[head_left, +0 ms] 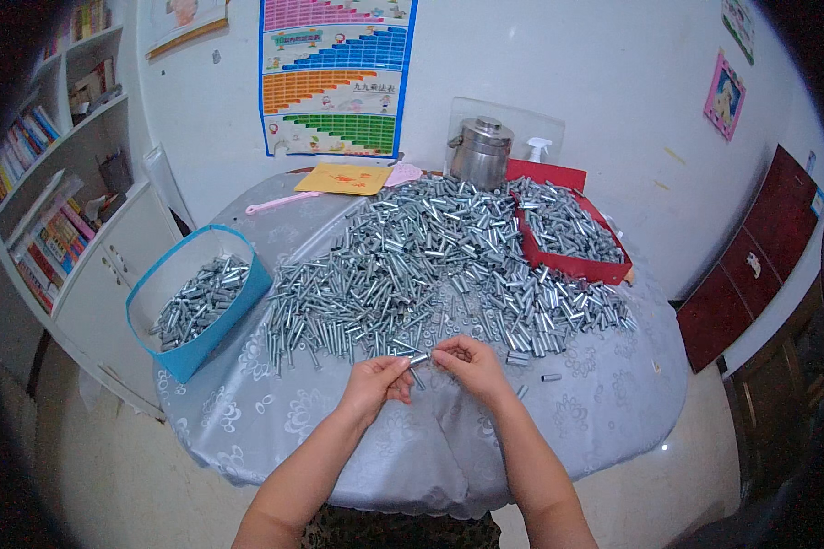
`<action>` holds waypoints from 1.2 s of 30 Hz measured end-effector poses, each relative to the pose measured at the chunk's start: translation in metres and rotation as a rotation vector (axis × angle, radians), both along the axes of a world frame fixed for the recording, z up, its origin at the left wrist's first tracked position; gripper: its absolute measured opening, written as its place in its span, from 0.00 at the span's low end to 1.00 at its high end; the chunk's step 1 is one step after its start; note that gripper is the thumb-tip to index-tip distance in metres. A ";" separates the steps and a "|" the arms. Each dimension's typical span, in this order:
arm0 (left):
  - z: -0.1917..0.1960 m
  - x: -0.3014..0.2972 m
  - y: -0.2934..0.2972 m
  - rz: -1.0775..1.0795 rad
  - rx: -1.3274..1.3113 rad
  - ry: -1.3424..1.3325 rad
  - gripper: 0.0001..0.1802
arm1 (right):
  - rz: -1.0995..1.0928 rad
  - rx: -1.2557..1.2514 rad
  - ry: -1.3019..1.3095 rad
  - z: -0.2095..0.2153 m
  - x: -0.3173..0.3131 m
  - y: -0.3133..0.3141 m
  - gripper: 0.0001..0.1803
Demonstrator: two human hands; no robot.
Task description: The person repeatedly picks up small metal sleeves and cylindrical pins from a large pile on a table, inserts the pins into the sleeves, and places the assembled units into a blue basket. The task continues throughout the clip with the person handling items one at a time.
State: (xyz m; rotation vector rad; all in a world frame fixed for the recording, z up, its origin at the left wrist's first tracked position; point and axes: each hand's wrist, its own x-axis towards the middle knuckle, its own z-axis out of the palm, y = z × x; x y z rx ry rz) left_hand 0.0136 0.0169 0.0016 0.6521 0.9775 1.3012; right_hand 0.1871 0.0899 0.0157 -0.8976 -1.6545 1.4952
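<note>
Close to the near edge of the metal heap, both hands meet. My left hand (375,384) is closed, thumb and fingers pinching a short shiny metal sleeve (418,360). At the far end of that sleeve, my right hand (471,368) is closed in a pinch; what sits between its fingertips is too small to make out. Just beyond lie long thin bolts (357,293) on the left of the heap, and thicker metal sleeves (545,316) on the right. Small nuts or washers (458,316) are scattered between them. One loose sleeve (550,377) lies right of my right hand.
A blue fabric bin (212,330) of metal parts stands left on the grey tablecloth (339,462). At the right is a red box (577,266) full of sleeves. Behind the heap are a steel pot (482,154), a yellow envelope (346,179) and a pink fly swatter (284,202).
</note>
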 end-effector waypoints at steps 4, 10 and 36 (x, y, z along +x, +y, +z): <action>0.003 0.000 -0.001 0.009 -0.002 -0.004 0.11 | 0.021 0.056 0.068 -0.004 -0.001 0.001 0.08; 0.005 0.002 -0.002 -0.005 0.029 0.048 0.10 | 0.055 0.058 -0.226 0.000 0.004 0.003 0.14; 0.000 -0.004 0.002 0.211 0.066 -0.009 0.10 | -0.077 -0.011 -0.096 0.006 0.009 0.006 0.20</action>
